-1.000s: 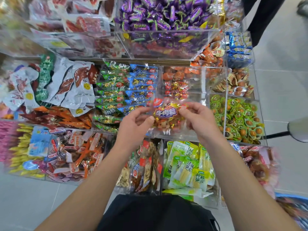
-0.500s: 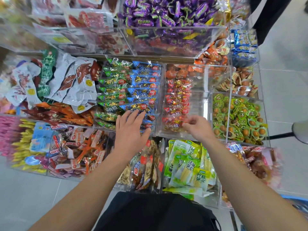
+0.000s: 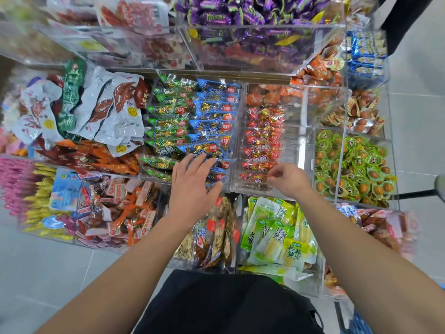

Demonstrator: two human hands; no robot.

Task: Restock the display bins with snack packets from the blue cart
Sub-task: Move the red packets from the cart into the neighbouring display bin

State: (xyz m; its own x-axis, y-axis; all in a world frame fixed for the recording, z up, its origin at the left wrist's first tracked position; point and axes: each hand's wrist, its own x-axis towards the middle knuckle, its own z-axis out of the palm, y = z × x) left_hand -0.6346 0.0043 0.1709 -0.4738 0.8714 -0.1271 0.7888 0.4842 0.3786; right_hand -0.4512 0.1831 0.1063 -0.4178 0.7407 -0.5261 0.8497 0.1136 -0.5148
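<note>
**Spotter:** Hands first: your left hand [image 3: 192,189] lies flat, fingers straight and spread, on the front blue packets [image 3: 212,150]. Your right hand [image 3: 289,180] is curled, its fingertips pinching the edge of the frontmost red packet [image 3: 258,177].

**Checker:** Where does that packet sit?

**Spotter:** In the clear bin [image 3: 297,150] at the middle of the display, hard against its front wall, last in the row of red packets [image 3: 262,141]. From you it lies ahead and a touch right, directly under your right hand, so that hand is nearer. Its long axis runs left to right, parallel to the bin's front edge.

**Checker:** So what does the next move turn on?

**Spotter:** My judgement: you only need to seat it square against the front wall and let go. The right side of that bin looks bare, so there seems room for a second row there.

**Checker:** Counts?

**Spotter:** Red packets in the row: about eight that I can separate; the rear ones overlap. Blue packets: roughly nine. Green packets [image 3: 168,131] beside them: roughly eight. Two hands, one packet held.

**Checker:** And the blue cart?

**Spotter:** Only a blue sliver [image 3: 358,321] shows at the lower right corner; I cannot tell whether that is it.
</note>
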